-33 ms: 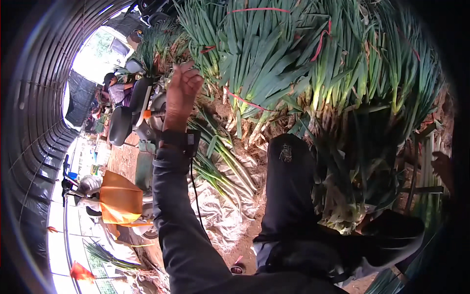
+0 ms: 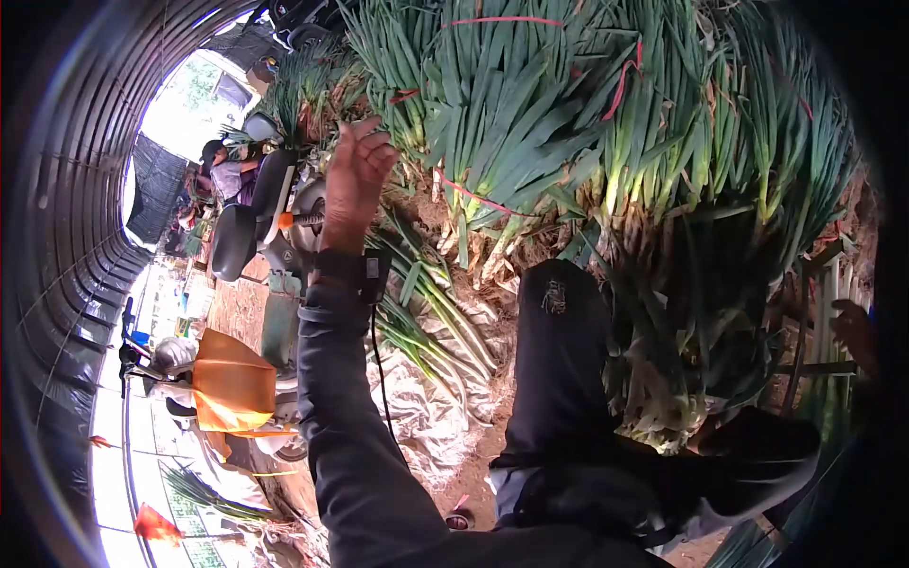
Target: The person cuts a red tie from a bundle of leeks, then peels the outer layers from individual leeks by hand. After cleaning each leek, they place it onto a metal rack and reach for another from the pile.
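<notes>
My left hand (image 2: pixel 358 180) is raised in front of the bundles, its fingers loosely bent and a little apart, with nothing visible in them. Right of it stand big bundles of green onions (image 2: pixel 492 123), leaves up and pale roots down, bound with red ties (image 2: pixel 483 197). Below the hand, loose green onions (image 2: pixel 431 322) lie on a pale crumpled sheet (image 2: pixel 426 417). At the dark right edge is my right hand (image 2: pixel 854 331), close to pale stalks (image 2: pixel 833 284); shadow hides its grip.
My bent knee (image 2: pixel 559 331) juts up in the middle. Left stand a scooter with a dark seat (image 2: pixel 234 241) and an orange cover (image 2: pixel 232 383). Another person (image 2: pixel 229 175) is far left, near a ribbed tunnel wall (image 2: pixel 66 218). A cable (image 2: pixel 381 379) hangs along my left sleeve.
My left hand and forearm have shifted slightly to the right. At the right edge, my right hand has moved a little. The bundles lie as before.
</notes>
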`<state>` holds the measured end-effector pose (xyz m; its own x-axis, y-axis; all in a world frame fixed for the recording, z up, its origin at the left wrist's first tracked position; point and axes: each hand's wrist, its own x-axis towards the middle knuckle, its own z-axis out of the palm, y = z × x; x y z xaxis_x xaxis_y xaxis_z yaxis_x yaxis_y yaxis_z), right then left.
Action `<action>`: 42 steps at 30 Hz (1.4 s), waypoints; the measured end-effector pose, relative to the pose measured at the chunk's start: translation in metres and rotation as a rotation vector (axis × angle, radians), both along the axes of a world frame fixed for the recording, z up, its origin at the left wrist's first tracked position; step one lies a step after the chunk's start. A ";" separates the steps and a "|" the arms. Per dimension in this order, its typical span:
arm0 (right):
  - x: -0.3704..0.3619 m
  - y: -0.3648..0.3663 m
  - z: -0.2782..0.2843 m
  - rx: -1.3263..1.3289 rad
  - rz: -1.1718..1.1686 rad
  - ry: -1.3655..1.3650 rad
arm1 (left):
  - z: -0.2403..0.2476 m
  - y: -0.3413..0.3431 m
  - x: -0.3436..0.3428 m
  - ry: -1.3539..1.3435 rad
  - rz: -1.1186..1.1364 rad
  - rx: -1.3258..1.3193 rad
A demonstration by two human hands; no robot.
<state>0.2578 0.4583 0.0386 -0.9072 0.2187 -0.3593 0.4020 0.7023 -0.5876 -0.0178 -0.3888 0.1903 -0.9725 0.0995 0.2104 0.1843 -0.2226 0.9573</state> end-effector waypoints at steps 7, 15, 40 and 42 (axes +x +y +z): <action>0.012 -0.056 -0.002 -0.034 0.035 -0.057 | -0.001 0.029 -0.002 0.063 -0.130 0.316; 0.013 -0.087 0.015 0.188 0.185 -0.027 | -0.006 0.054 -0.003 0.044 -0.190 0.420; -0.008 -0.103 -0.014 0.092 0.348 0.103 | -0.018 0.033 0.022 -0.016 -0.045 0.216; -0.026 -0.097 -0.023 0.093 0.378 0.121 | -0.026 0.023 0.020 -0.031 -0.011 0.111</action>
<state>0.2319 0.3610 0.0160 -0.9645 -0.1117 -0.2394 0.0373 0.8398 -0.5417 0.0024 -0.3658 0.1642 -0.9778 0.0876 0.1903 0.1518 -0.3298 0.9318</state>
